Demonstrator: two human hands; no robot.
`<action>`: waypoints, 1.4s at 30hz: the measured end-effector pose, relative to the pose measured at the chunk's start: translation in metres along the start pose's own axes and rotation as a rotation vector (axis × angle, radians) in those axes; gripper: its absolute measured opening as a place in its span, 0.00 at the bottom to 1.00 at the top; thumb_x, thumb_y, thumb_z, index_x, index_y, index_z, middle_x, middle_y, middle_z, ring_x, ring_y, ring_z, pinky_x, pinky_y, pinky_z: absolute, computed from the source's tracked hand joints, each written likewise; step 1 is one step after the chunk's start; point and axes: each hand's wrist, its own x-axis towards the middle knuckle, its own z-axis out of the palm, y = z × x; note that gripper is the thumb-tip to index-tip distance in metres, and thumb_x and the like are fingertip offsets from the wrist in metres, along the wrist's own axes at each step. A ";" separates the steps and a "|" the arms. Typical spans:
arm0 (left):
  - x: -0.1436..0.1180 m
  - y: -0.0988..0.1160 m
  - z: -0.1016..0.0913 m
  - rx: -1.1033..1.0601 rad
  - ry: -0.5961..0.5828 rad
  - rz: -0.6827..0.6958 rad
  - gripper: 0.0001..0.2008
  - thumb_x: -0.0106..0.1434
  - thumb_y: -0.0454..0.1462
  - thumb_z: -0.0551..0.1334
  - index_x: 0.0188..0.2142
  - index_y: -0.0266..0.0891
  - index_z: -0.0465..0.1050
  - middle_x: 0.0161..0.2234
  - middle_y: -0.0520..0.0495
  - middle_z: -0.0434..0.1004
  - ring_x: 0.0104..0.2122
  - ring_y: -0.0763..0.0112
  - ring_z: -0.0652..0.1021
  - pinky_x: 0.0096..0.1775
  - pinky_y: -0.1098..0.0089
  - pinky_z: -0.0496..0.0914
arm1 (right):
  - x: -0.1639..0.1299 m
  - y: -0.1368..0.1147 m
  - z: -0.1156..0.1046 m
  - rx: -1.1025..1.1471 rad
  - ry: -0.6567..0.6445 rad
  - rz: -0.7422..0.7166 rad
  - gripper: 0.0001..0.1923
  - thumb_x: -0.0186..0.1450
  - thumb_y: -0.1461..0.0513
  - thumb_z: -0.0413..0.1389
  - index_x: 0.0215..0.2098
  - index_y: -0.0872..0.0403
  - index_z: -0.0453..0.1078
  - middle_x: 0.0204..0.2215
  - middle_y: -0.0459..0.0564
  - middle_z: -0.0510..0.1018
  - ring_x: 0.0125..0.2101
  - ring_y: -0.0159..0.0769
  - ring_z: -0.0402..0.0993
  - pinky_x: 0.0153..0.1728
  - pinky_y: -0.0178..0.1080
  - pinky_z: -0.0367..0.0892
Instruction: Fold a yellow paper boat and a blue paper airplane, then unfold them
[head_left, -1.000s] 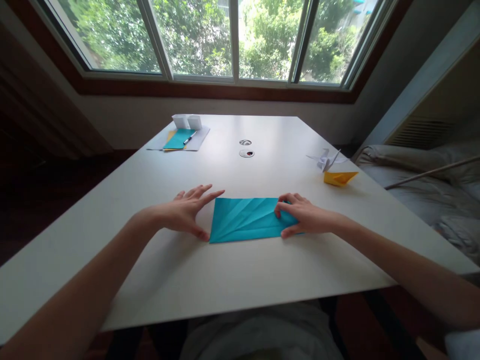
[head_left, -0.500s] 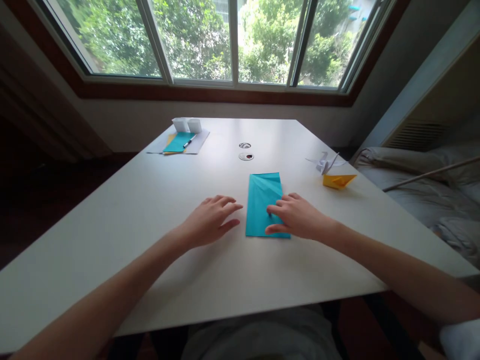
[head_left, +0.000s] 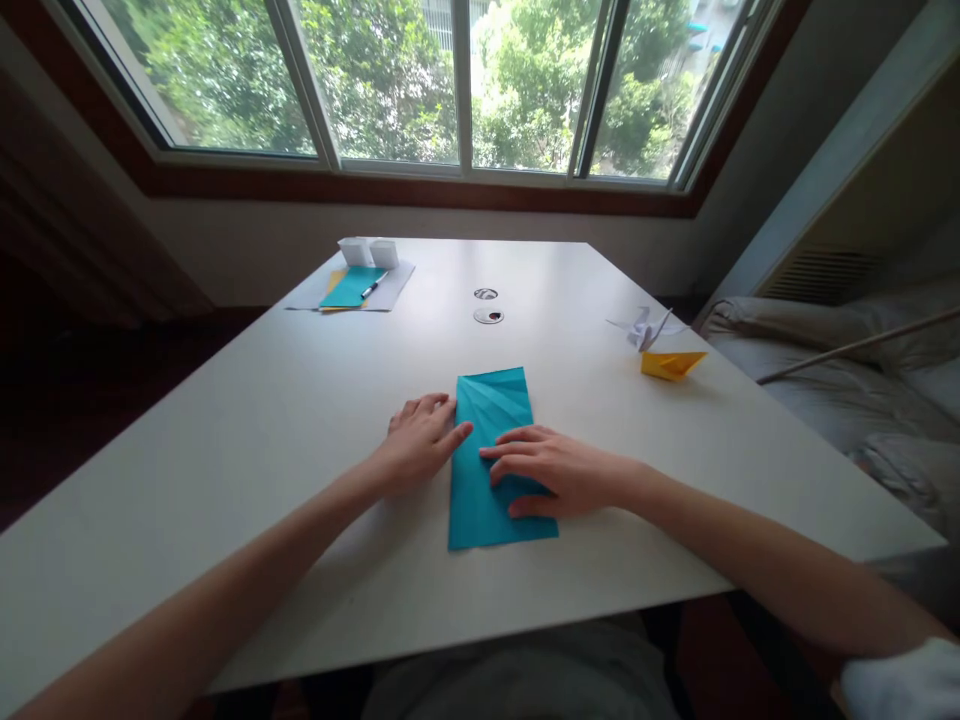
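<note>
A folded sheet of teal paper [head_left: 480, 510] lies flat on the white table, long side running away from me, with fan-like crease lines near its far end. My right hand [head_left: 559, 470] rests on the paper's right half, fingers spread and pointing left. At the paper's left edge is my left hand [head_left: 420, 440], its thumb over the edge and its fingers stretched out beside it. Neither hand grips the sheet. The fingertips of the left hand partly meet the paper's edge.
An orange paper boat [head_left: 673, 366] and a white paper crane [head_left: 643, 328] stand at the right. Far left are teal paper [head_left: 352, 287], a pen [head_left: 373, 286] and white paper boxes [head_left: 384, 254]. Two round discs [head_left: 488, 316] sit in the table [head_left: 300, 400] beyond the sheet.
The teal paper has shifted toward me and slightly left. My right hand has moved left and nearer with it, and my left hand has come to touch its left edge.
</note>
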 end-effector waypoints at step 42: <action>0.003 0.000 -0.011 -1.459 -0.131 -0.236 0.19 0.51 0.33 0.67 0.45 0.37 0.72 0.43 0.43 0.76 0.36 0.68 0.78 0.38 0.72 0.74 | -0.015 0.043 -0.001 0.441 0.606 0.263 0.32 0.58 0.55 0.57 0.59 0.46 0.52 0.55 0.56 0.59 0.46 0.40 0.66 0.44 0.46 0.67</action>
